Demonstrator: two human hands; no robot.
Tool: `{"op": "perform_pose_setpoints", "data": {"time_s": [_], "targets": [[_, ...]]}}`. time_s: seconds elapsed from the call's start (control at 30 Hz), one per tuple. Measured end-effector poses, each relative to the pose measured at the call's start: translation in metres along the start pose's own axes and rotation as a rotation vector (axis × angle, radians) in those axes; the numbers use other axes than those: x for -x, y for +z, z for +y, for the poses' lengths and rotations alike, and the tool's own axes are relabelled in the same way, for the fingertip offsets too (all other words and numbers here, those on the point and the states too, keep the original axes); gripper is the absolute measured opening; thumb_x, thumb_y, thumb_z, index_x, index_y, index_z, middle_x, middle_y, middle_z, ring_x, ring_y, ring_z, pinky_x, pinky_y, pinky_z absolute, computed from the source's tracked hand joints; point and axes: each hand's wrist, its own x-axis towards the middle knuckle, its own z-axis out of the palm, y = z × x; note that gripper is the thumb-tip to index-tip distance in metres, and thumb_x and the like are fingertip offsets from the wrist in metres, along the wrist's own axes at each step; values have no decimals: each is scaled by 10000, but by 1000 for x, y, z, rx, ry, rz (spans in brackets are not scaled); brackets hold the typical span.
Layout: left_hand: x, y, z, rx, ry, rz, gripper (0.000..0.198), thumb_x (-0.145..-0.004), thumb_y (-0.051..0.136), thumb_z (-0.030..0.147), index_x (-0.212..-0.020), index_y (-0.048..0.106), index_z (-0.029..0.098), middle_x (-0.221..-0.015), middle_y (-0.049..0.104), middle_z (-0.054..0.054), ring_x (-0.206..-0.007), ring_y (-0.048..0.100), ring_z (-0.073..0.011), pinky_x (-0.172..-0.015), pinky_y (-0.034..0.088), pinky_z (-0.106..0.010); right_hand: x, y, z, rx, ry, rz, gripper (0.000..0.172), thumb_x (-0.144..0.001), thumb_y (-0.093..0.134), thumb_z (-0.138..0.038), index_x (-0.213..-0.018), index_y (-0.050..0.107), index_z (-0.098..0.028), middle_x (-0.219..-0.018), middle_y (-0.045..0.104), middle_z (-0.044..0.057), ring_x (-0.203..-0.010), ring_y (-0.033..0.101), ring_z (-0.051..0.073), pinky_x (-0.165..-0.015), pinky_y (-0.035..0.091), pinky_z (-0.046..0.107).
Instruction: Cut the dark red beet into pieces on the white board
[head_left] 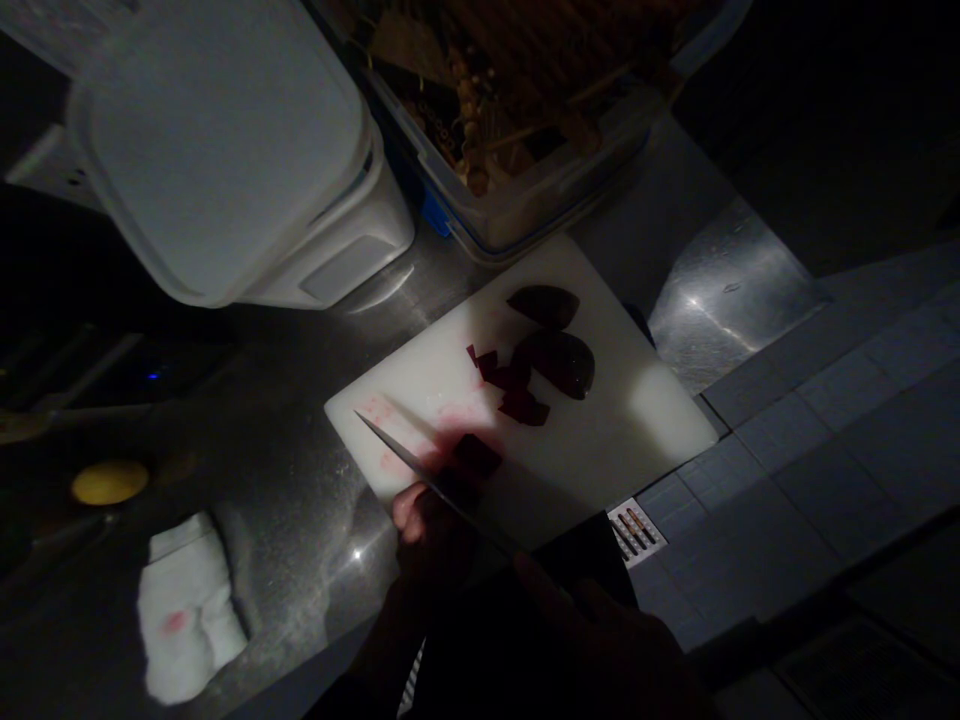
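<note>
A white cutting board lies on a steel counter. On it sit two dark red beet halves and several small cut pieces. My left hand is at the board's near edge, its fingers curled on a dark beet piece. In deep shadow, my right hand grips the handle of a long knife, whose blade slants across the board beside the left hand's fingers. Red juice stains the board near the blade.
A large white lidded bin stands at the back left, and a clear tub of brown scraps stands behind the board. A white cloth with a red stain and a yellow object lie on the counter at left. Tiled floor with a drain lies at right.
</note>
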Motion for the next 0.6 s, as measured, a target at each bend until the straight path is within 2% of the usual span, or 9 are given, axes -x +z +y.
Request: {"op": "perform_pose_setpoints", "data": {"time_s": [0.17,0.3,0.4,0.5,0.6], "targets": [[-12,-4,2,25,67,0,129,-856,512,251,-881,639,249,-759,691,-25,-716,652,-211,-658,498,-373,-2,-13,-2,-39,-28,-55,1107,-674,455,-54,-1476,-233,-383,-742,624,-13,-445,588,150,-439,47,209],[-15,-4,2,32,107,13,97,-823,528,206,-838,622,225,-695,666,-13,-650,639,-190,-615,498,-339,-6,-19,-2,-39,-17,-127,1115,-695,457,-62,-1435,-299,-416,-756,631,-16,-453,612,162,-428,45,198],[-14,-3,1,60,105,3,106,-809,529,192,-808,633,212,-691,665,-12,-632,634,-180,-631,500,-338,-5,-18,-3,-11,0,-134,1131,-689,473,-71,-1428,-319,-396,-754,634,-9,-454,617,171,-432,24,211],[-13,-3,2,54,91,6,147,-825,515,203,-871,654,210,-762,698,-30,-703,659,-200,-708,515,-368,-4,-14,-2,-14,-30,-120,1114,-694,467,-64,-1453,-287,-376,-774,644,9,-469,618,167,-439,23,217],[-10,-2,1,83,62,0,129,-831,521,214,-859,647,216,-768,702,-34,-720,666,-204,-709,516,-369,-5,-15,-2,-42,-2,-175,1129,-701,466,-47,-1423,-325,-405,-830,660,17,-507,639,178,-444,43,215]]}}
